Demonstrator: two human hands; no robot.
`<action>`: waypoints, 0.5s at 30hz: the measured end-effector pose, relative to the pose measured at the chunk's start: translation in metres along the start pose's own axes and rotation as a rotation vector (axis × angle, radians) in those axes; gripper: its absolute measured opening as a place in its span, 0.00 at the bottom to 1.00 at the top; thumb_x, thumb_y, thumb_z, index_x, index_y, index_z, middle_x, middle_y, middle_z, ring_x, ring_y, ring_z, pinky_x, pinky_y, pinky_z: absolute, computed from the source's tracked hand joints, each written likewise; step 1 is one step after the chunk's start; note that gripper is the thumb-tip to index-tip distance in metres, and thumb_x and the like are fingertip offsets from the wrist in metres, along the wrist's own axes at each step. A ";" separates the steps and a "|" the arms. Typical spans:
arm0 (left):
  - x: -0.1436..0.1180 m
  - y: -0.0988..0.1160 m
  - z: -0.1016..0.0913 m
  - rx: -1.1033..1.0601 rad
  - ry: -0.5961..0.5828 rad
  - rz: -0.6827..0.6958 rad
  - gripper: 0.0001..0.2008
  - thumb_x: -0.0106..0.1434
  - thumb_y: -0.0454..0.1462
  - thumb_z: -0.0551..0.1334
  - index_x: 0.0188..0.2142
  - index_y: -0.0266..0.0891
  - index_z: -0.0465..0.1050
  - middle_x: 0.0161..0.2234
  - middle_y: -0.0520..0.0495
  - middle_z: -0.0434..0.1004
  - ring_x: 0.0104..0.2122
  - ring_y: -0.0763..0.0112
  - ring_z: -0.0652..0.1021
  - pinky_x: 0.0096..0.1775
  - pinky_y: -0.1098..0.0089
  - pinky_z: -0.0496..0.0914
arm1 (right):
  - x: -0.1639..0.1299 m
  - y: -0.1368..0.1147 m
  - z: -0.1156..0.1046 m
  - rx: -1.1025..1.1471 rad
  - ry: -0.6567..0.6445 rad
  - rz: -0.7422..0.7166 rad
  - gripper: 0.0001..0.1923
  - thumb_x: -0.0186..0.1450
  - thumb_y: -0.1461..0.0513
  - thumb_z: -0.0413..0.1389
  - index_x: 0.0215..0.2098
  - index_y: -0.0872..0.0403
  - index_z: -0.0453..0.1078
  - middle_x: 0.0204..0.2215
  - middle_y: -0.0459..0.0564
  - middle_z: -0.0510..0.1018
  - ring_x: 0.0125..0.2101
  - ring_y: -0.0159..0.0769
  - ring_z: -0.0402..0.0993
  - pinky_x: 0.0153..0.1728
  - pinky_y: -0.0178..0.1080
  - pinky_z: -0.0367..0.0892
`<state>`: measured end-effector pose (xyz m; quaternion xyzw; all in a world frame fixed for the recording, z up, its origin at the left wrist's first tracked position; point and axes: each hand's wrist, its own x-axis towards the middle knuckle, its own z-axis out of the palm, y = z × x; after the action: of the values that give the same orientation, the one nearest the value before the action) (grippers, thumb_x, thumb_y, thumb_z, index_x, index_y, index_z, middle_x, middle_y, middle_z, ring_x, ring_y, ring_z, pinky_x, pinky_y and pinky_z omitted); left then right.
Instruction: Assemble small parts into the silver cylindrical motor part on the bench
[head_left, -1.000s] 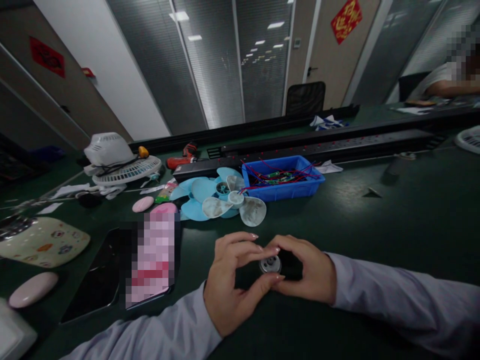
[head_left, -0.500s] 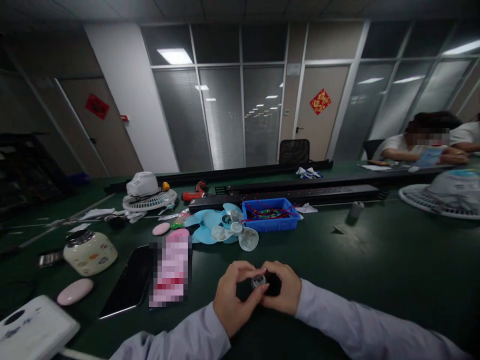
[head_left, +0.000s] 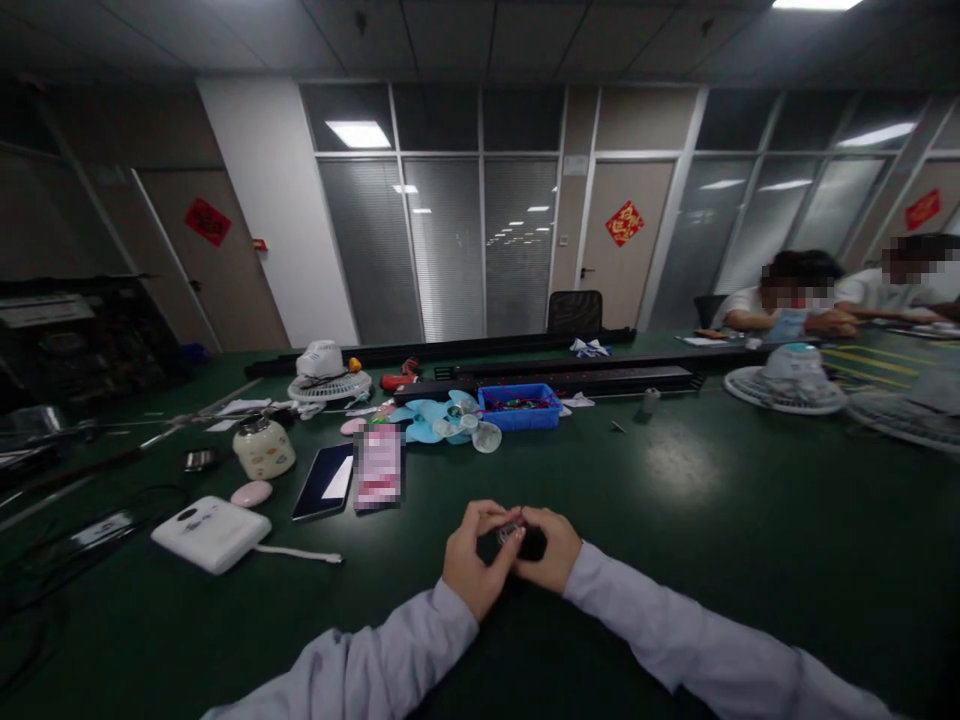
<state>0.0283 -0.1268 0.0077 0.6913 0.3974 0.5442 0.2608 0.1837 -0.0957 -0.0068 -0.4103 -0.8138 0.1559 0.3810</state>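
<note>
My left hand (head_left: 474, 555) and my right hand (head_left: 553, 550) meet low in the middle of the view, thumbs and fingertips curled together. Between them is a small round silver metal part (head_left: 510, 533), pinched at its edges and partly covered by the fingers. A dark patch shows inside the curl of my right hand; whether it is an object or shadow I cannot tell. Beyond the hands lie light-blue fan blades (head_left: 429, 418) and a clear fan blade (head_left: 487, 437), next to a blue bin (head_left: 517, 415) of wires and small parts.
On the left are a white power bank (head_left: 212, 535) with its cable, a tablet (head_left: 319, 485), a pink packet (head_left: 379, 465) and a cream jar (head_left: 264, 450). Fan housings (head_left: 787, 385) stand on both sides. A silver cylinder (head_left: 650, 402) stands at right. Two people sit at far right.
My head view has tilted up and drawn back, so the table things look smaller and higher. Both hands keep their hold on the silver part, with little visible change in grip.
</note>
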 end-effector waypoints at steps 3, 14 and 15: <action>-0.007 0.007 0.003 -0.003 0.030 -0.022 0.10 0.60 0.37 0.62 0.41 0.40 0.66 0.43 0.44 0.79 0.40 0.65 0.79 0.45 0.63 0.72 | -0.007 -0.004 -0.001 -0.020 0.009 0.004 0.11 0.49 0.59 0.62 0.27 0.54 0.68 0.24 0.45 0.75 0.27 0.37 0.72 0.32 0.38 0.65; -0.022 -0.002 0.015 -0.027 0.037 -0.181 0.11 0.65 0.39 0.59 0.42 0.34 0.71 0.41 0.45 0.74 0.39 0.67 0.76 0.42 0.60 0.72 | -0.031 -0.016 0.007 -0.048 -0.002 0.111 0.13 0.67 0.56 0.53 0.39 0.58 0.69 0.34 0.48 0.75 0.33 0.32 0.73 0.37 0.41 0.70; -0.025 -0.002 0.015 -0.036 0.041 -0.192 0.11 0.65 0.39 0.59 0.43 0.34 0.70 0.42 0.45 0.74 0.39 0.67 0.76 0.42 0.60 0.72 | -0.033 -0.017 0.007 -0.051 -0.004 0.112 0.12 0.67 0.56 0.53 0.40 0.58 0.69 0.34 0.48 0.75 0.33 0.32 0.73 0.37 0.41 0.71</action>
<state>0.0398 -0.1456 -0.0113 0.6340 0.4572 0.5378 0.3159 0.1811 -0.1318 -0.0182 -0.4643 -0.7941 0.1571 0.3594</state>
